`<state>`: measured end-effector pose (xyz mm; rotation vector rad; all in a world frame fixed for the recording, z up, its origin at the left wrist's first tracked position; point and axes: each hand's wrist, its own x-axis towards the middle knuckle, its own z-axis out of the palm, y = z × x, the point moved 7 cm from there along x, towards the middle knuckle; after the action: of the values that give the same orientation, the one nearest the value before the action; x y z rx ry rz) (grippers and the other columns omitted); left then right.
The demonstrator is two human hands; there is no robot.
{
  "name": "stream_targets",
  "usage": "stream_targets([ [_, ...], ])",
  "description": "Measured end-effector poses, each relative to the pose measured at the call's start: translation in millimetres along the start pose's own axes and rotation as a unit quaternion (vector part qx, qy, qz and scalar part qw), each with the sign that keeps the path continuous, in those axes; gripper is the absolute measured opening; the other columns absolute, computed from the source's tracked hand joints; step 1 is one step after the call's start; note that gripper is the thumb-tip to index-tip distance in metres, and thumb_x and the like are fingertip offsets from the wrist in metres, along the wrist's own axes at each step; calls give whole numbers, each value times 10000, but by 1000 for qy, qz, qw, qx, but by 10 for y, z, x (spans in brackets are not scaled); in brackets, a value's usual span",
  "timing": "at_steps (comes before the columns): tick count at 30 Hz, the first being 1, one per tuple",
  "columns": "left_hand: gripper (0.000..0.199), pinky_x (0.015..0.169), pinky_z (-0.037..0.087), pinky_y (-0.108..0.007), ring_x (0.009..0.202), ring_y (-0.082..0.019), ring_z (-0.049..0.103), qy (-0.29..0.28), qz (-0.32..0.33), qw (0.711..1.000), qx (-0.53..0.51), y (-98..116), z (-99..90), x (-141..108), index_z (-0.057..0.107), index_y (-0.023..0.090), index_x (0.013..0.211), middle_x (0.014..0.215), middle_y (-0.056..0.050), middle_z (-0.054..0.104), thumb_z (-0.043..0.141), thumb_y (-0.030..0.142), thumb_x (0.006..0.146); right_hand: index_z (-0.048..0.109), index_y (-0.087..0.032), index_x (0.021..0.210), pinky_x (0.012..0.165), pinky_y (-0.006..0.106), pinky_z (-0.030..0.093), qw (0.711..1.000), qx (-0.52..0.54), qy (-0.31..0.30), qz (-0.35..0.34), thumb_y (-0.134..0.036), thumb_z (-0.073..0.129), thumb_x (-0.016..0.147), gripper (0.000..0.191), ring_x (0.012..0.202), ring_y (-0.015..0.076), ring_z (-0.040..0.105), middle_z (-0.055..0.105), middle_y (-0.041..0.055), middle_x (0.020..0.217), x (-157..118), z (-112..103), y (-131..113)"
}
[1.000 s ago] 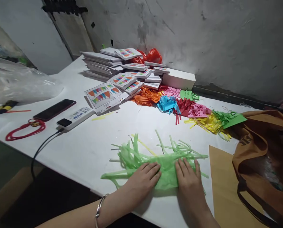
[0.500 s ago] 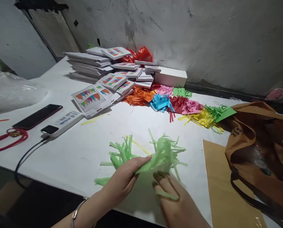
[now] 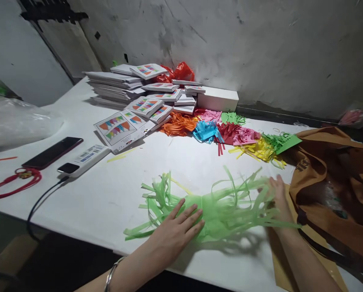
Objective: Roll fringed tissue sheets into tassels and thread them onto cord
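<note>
A light green tissue-paper tassel with cut fringes at both ends lies across the white table in front of me. My left hand rests on its middle, fingers stretched out and pressing it down. My right hand is at the far right end of the fringe, among strips that spread out and lift off the table. That hand is blurred, and strips cover part of its fingers, so whether it grips any is unclear. A thin yellow strip pokes out behind the tassel.
Beyond lie bundles of orange fringe, blue fringe and yellow fringe. Printed cards and stacked cards stand back left, near a phone and a cabled white device. A brown bag sits on the right.
My right hand has swung from beside the left hand out to the right, and the right fringe is now spread out. My left hand has gone from pinching the tassel to lying flat on it.
</note>
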<state>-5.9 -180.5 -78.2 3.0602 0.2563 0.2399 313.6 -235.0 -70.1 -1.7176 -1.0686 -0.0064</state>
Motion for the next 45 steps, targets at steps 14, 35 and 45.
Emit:
stream_targets([
  [14, 410, 1252, 21, -506, 1426, -243, 413, -8, 16, 1000, -10, 51, -16, -61, 491, 252, 1429, 1496, -46, 536, 483, 207, 1021, 696, -52, 1112, 1037, 422, 506, 850, -187, -196, -452, -21, 435, 896, 341, 1146, 275, 662, 738, 153, 1145, -1465, 559, -1376],
  [35, 170, 823, 440, -381, 872, -238, 621, -67, -173, 956, -228, 34, -217, -6, 644, 223, 1026, 934, -16, 711, 693, 331, 904, 597, -123, 1081, 1070, 394, 344, 907, -45, -296, -294, -28, 356, 989, 275, 1055, 191, 630, 684, 63, 912, -1303, 558, -1169],
  [45, 231, 691, 405, -326, 733, -207, 634, -142, -252, 942, -167, -255, -86, 129, 625, 190, 786, 759, -18, 689, 507, 186, 983, 523, -236, 893, 600, 292, 428, 924, -121, -324, -163, -221, 404, 1034, 185, 654, 176, 588, 605, -12, 739, -1082, 757, -1048],
])
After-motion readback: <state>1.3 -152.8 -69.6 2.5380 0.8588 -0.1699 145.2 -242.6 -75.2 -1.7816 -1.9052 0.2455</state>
